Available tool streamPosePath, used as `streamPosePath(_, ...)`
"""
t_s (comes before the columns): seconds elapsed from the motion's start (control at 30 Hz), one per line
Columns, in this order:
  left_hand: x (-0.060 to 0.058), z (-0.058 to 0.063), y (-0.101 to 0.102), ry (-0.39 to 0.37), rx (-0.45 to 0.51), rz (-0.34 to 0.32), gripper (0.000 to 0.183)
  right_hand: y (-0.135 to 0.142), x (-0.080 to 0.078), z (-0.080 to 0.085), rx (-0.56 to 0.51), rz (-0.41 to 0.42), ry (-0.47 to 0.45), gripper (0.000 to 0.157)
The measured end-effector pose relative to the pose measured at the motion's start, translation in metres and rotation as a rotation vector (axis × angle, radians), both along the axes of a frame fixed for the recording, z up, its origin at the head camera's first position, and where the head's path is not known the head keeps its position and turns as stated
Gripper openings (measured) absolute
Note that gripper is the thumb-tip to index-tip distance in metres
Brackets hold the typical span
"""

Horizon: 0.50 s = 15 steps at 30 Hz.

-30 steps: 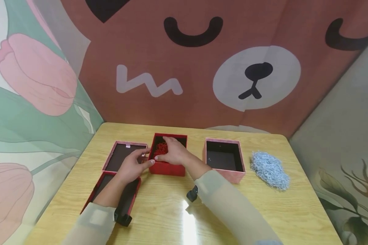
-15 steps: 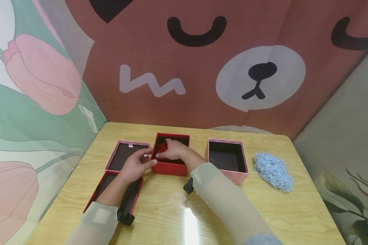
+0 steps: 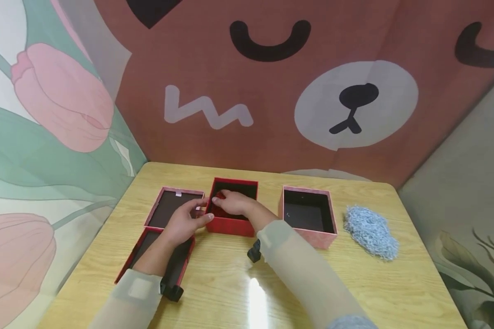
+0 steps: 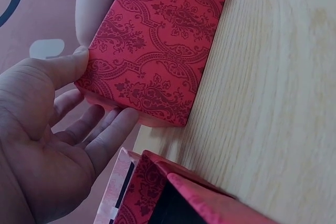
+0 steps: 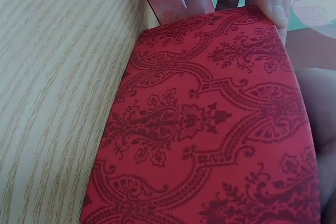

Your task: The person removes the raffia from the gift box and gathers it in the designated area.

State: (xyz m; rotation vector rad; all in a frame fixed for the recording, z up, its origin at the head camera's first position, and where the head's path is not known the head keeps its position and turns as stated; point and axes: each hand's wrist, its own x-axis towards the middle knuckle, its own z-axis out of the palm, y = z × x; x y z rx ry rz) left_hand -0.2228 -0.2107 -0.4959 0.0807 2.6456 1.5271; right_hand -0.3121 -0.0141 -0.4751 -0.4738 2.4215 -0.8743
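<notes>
A red patterned box (image 3: 230, 226) with a dark inside stands open-topped near the back of the table. My left hand (image 3: 183, 224) holds its near left corner, thumb at the front rim and fingers along the left side. In the left wrist view, that thumb and the fingers (image 4: 113, 135) touch two neighbouring sides of the box. My right hand (image 3: 236, 203) reaches down into the box, over red shredded paper (image 3: 218, 211). Its fingertips are mostly hidden, and whether they grip the paper is unclear. The box wall fills much of the right wrist view.
A pink box (image 3: 317, 239) with a dark inside stands to the right. Beyond it lies a heap of light blue shredded paper (image 3: 370, 232). At left, a pink lid (image 3: 166, 210) and a red lid (image 3: 140, 246) lie inside-up, under or beside my left arm.
My right hand has sunk deeper into the red box, its thumb now nearer its fingers, covering more of the red paper. The left hand keeps its hold. The head view has turned slightly left.
</notes>
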Motion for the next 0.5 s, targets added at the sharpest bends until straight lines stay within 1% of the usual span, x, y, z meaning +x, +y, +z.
streamPosePath(0.1,0.0001,0.001,0.0013,-0.004,0.001,0.002,0.065,0.0013,-0.0005,-0.0001,-0.088,-0.007,-0.075,0.068)
streamPosePath(0.23,0.0011,0.0015,0.002,-0.009,0.005,0.007,0.065,0.0041,-0.0003,0.0002,-0.158,0.013,-0.157,0.067)
streamPosePath(0.4,0.0015,0.003,0.0029,-0.004,0.006,0.008,0.065,0.0085,-0.0001,0.0029,-0.185,0.054,-0.204,0.066)
streamPosePath(0.5,0.0021,0.0034,0.0029,-0.003,0.004,0.009,0.065,0.0095,-0.0001,0.0037,-0.179,0.059,-0.233,0.074)
